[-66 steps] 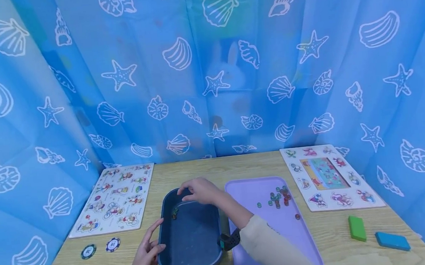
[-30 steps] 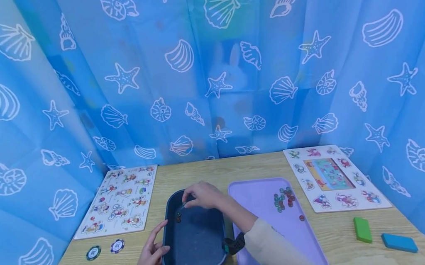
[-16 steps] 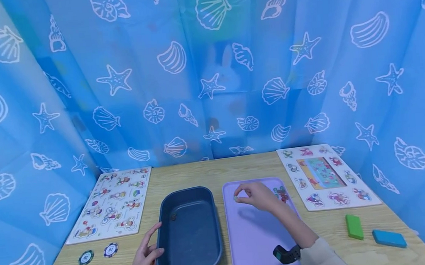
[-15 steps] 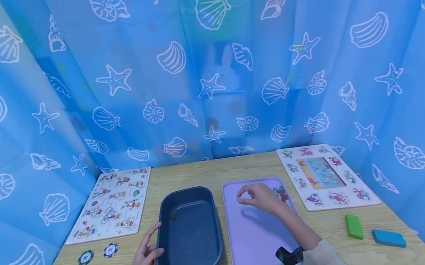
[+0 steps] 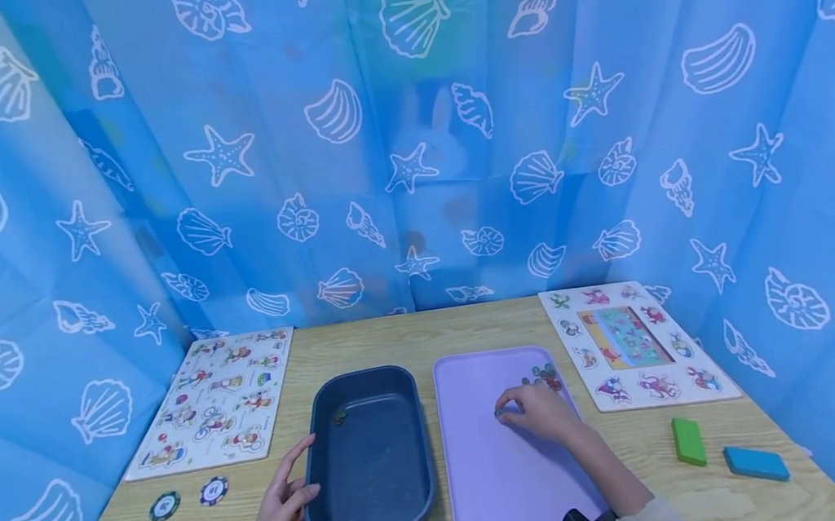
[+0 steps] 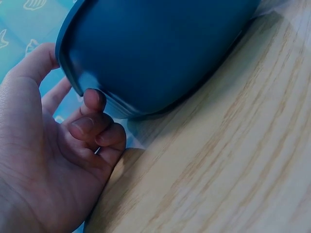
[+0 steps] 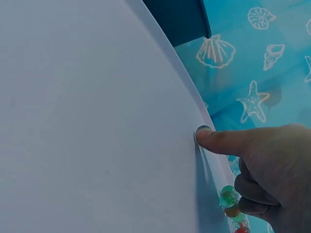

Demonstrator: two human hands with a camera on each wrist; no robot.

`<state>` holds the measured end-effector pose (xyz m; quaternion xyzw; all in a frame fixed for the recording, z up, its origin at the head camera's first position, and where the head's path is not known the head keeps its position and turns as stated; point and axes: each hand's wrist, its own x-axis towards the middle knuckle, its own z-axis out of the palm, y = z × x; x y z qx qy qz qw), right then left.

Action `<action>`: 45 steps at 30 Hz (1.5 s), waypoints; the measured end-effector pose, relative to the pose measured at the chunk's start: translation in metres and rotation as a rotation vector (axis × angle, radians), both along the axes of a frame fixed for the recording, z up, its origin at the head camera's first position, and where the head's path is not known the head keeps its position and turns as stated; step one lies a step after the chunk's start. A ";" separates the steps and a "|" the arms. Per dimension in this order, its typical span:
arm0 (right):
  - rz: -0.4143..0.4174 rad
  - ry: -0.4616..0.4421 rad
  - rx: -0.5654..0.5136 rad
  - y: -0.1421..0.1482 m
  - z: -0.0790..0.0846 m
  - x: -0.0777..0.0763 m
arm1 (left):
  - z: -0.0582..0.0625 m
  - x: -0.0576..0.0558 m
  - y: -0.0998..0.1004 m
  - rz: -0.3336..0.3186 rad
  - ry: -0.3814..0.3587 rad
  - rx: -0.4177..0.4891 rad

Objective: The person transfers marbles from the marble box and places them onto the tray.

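My right hand [image 5: 547,415] pinches a small green see-through glass bead [image 5: 499,412] between thumb and index finger, low over the lilac tray [image 5: 478,472]. Just past it, a cluster of green and red glass beads [image 5: 547,375] lies in the tray's far right corner. To the left of the tray stands a dark blue pan [image 5: 375,468], with a few beads [image 5: 340,416] near its far left corner. Thumb and index finger of my left hand [image 5: 271,509] touch the pan's left wall from outside. Its other fingers [image 6: 112,135] are loosely bent beside the wall in the left wrist view.
Picture puzzle boards lie at back left [image 5: 215,399] and back right [image 5: 637,341]. A green poker chip [image 5: 164,506] and a blue one [image 5: 214,491] are left of my left hand. Green [image 5: 688,441] and blue [image 5: 756,463] blocks lie at right. A blue curtain [image 5: 416,236] hangs behind.
My right hand has left the pan's far left corner with a green bead, crossed to the tray and come down close to the bead cluster. The left hand has stayed at the pan.
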<state>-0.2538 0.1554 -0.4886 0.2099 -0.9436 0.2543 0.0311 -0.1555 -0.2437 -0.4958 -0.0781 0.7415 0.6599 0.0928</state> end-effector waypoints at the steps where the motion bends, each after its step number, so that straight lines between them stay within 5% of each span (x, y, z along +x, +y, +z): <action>1: 0.000 0.001 0.002 0.000 0.000 0.000 | 0.000 0.000 0.000 0.001 0.003 0.003; 10: 0.055 0.071 -0.049 -0.028 0.025 -0.009 | -0.001 -0.001 -0.002 0.025 0.016 0.002; 25: 0.287 0.026 -0.068 -0.167 0.067 -0.031 | 0.001 0.001 -0.004 0.058 0.012 -0.016; 33: 0.284 -0.042 0.029 -0.209 0.055 -0.045 | -0.002 0.000 -0.002 0.029 0.030 -0.003; 45: 0.245 -0.084 0.187 -0.229 0.029 -0.058 | -0.002 -0.002 -0.003 0.010 0.033 -0.005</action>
